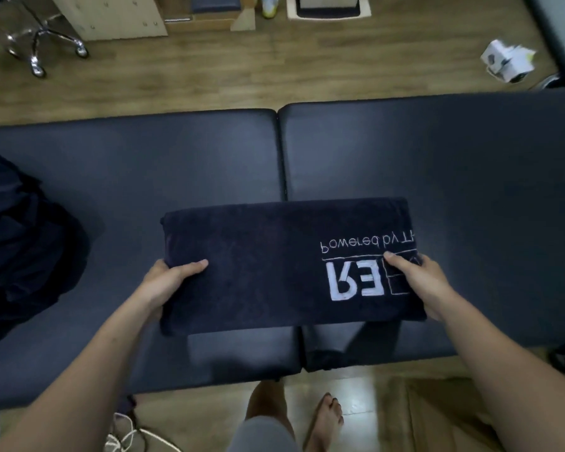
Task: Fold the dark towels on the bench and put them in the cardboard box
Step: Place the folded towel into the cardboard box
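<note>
Both hands grasp a folded towel (274, 262) over the bench's (437, 151) near edge: left hand (168, 282) at its left end, right hand (418, 282) at its right. Fingers beneath are hidden. A loose dark pile (23, 249) is cut off far left.

Treatment room, padded bench (437, 151), wheeled stool (43, 40)

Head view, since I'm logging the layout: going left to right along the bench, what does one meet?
First a heap of dark cloth → left hand, gripping the towel's left end → folded towel with white lettering → right hand, gripping its right end.
</note>
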Demonstrator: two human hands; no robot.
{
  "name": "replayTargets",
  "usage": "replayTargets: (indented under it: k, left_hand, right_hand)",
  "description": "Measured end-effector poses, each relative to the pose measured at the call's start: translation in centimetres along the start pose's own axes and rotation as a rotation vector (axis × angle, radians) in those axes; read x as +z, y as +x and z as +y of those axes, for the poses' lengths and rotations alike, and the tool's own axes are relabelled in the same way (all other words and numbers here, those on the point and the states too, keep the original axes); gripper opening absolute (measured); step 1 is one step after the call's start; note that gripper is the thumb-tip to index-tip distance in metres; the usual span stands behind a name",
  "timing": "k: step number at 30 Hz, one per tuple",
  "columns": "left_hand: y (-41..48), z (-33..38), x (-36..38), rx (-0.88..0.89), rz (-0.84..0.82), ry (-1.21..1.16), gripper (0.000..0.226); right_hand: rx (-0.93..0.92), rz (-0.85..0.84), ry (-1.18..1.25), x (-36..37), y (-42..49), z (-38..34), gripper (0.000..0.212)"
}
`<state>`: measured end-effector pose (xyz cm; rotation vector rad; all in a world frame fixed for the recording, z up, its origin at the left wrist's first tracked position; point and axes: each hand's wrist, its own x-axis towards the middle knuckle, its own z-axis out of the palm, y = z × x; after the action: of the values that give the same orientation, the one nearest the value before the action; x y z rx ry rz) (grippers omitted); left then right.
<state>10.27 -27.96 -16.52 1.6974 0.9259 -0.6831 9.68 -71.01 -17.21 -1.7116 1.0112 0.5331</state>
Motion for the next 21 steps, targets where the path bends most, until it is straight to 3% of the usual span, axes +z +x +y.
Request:
replayTargets:
  k: [3, 13, 21]
  left_hand:
    - [-0.7, 1.3, 0.4, -0.041, -0.032, -0.009, 0.048]
    - [-11.2, 4.8, 18.7, 0.282, -0.292, 0.268, 0.030]
    - [-23.2, -8.2, 36.0, 0.300, -0.509, 0.706, 0.032]
  right_hand:
    - [0.040, -0.118, 0.015, -1.1, -1.3, 0.5, 0.026]
    - [0.003, 0.245, 0.285, -16.6, -8.4, 15.7, 0.009]
    - [0.283, 0.407, 0.463, -25.3, -19.2, 40.9, 0.011]
